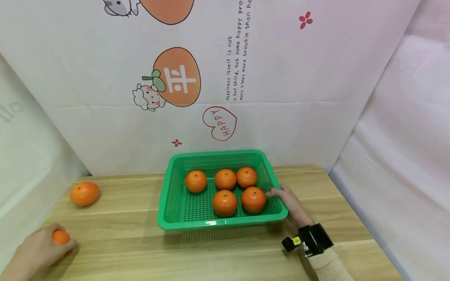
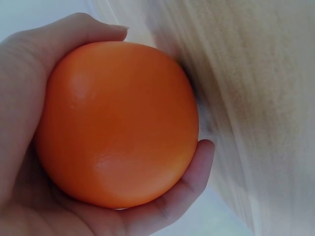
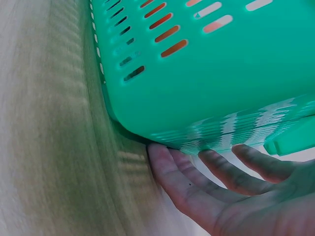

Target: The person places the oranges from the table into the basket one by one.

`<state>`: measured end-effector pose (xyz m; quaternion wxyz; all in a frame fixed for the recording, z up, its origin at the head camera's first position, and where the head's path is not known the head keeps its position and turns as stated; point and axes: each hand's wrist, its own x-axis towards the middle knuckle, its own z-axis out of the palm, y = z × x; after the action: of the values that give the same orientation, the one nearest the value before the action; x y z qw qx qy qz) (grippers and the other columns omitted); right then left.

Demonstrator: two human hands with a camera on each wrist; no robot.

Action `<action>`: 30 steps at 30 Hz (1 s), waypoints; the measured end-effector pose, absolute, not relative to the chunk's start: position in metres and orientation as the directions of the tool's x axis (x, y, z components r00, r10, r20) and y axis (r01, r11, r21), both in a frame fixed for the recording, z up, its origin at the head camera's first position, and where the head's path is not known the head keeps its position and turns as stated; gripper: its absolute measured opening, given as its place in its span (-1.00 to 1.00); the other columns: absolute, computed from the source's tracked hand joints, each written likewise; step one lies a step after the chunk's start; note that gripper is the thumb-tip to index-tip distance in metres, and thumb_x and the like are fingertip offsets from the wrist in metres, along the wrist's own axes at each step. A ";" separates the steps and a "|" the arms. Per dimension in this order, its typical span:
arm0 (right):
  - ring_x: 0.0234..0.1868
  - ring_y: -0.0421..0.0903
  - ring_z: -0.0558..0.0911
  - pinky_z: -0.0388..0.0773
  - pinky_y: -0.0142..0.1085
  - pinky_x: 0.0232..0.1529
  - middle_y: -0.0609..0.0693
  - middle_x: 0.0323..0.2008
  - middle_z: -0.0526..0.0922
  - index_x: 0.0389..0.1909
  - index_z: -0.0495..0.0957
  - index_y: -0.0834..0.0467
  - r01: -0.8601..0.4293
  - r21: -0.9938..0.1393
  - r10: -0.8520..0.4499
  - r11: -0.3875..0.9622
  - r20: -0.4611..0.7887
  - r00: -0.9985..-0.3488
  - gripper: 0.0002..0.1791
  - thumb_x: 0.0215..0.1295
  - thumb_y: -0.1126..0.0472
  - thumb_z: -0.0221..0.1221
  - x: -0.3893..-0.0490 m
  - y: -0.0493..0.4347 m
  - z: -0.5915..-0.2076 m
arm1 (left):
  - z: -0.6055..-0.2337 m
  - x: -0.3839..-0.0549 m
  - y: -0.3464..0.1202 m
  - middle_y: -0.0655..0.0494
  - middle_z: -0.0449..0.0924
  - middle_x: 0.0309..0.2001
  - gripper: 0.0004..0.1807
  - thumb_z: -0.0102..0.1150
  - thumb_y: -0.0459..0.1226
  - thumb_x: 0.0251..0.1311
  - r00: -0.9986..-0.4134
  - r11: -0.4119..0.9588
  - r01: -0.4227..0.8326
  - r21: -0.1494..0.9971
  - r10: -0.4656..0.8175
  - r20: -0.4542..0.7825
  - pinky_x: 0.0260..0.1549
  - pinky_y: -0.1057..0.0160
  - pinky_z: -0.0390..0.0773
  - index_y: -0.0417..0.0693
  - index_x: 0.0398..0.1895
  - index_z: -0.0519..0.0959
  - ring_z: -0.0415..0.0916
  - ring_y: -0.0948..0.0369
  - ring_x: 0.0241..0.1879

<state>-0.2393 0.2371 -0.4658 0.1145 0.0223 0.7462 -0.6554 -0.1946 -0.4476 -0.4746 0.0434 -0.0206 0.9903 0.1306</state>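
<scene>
My left hand [image 1: 38,249] is at the left front of the table and grips an orange [image 1: 61,237]. In the left wrist view, thumb and fingers curl round this smooth orange [image 2: 118,125], close to the wooden surface. My right hand [image 1: 290,201] holds the right side of a green plastic basket [image 1: 223,222], its thumb over the rim. In the right wrist view its fingers [image 3: 182,184] touch the outside of the basket's slotted wall [image 3: 211,88]. Several oranges [image 1: 225,203] lie inside the basket, mostly towards its right half.
Another orange [image 1: 85,194] lies on the wooden table [image 1: 123,234] at the back left. A white printed cloth [image 1: 281,97] hangs behind the table, and pale cloth walls [image 1: 397,156] close off both sides. A black wrist camera mount [image 1: 313,239] sits on the right wrist.
</scene>
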 end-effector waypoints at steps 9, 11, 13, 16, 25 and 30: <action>0.32 0.09 0.57 0.65 -0.12 0.19 0.39 0.52 0.33 0.63 0.08 0.29 0.187 -0.972 -0.107 0.142 -0.203 -0.973 -0.16 0.37 0.19 0.08 -0.239 0.238 -0.465 | -0.473 -0.195 -0.447 -0.39 0.63 -0.24 -0.31 0.41 0.05 0.19 -0.994 0.966 -0.058 0.254 -0.031 -0.109 -0.43 0.04 0.51 -0.49 -0.05 0.53 0.59 -0.07 -0.31; 0.33 0.09 0.57 0.65 -0.12 0.19 0.39 0.52 0.32 0.64 0.07 0.28 0.190 -0.972 -0.109 0.136 -0.205 -0.973 -0.16 0.37 0.19 0.08 -0.238 0.238 -0.465 | -0.472 -0.194 -0.447 -0.39 0.63 -0.24 -0.32 0.41 0.06 0.20 -0.993 0.965 -0.062 0.255 -0.035 -0.111 -0.44 0.06 0.50 -0.48 -0.05 0.54 0.59 -0.07 -0.31; 0.32 0.08 0.57 0.65 -0.12 0.19 0.39 0.53 0.31 0.65 0.05 0.28 0.188 -0.973 -0.119 0.133 -0.204 -0.972 -0.16 0.38 0.19 0.07 -0.238 0.238 -0.465 | -0.472 -0.193 -0.447 -0.39 0.63 -0.25 -0.32 0.41 0.06 0.20 -0.994 0.965 -0.059 0.255 -0.032 -0.107 -0.44 0.06 0.50 -0.47 -0.06 0.54 0.59 -0.07 -0.31; 0.32 0.07 0.57 0.65 -0.15 0.17 0.39 0.53 0.31 0.65 0.05 0.27 0.186 -0.975 -0.123 0.125 -0.202 -0.972 -0.16 0.38 0.19 0.07 -0.238 0.237 -0.464 | -0.474 -0.194 -0.447 -0.33 0.65 -0.28 -0.34 0.41 0.04 0.20 -0.996 0.969 -0.025 0.246 -0.004 -0.088 -0.45 0.08 0.49 -0.46 -0.06 0.55 0.59 -0.05 -0.33; 0.41 0.09 0.49 0.61 -0.19 0.21 0.35 0.57 0.26 0.66 0.04 0.24 0.185 -0.975 -0.132 0.126 -0.201 -0.971 -0.15 0.39 0.19 0.07 -0.240 0.237 -0.465 | -0.472 -0.196 -0.434 -0.45 0.57 -0.25 -0.35 0.43 -0.01 0.19 -0.999 0.976 0.029 0.216 0.035 -0.026 -0.43 -0.10 0.57 -0.48 -0.02 0.52 0.59 -0.11 -0.33; 0.40 0.07 0.50 0.62 -0.18 0.22 0.36 0.57 0.26 0.66 0.05 0.25 0.184 -0.974 -0.126 0.130 -0.200 -0.972 -0.15 0.39 0.19 0.08 -0.239 0.238 -0.466 | -0.464 -0.199 -0.423 -0.47 0.57 -0.23 -0.40 0.44 -0.05 0.16 -0.996 0.973 0.072 0.218 0.060 0.063 -0.45 -0.04 0.52 -0.42 -0.02 0.56 0.58 -0.10 -0.34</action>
<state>-0.2391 0.2376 -0.4656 0.1176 0.0194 0.7425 -0.6591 -0.1990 -0.4225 -0.4639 -0.0278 0.0333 0.9929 0.1109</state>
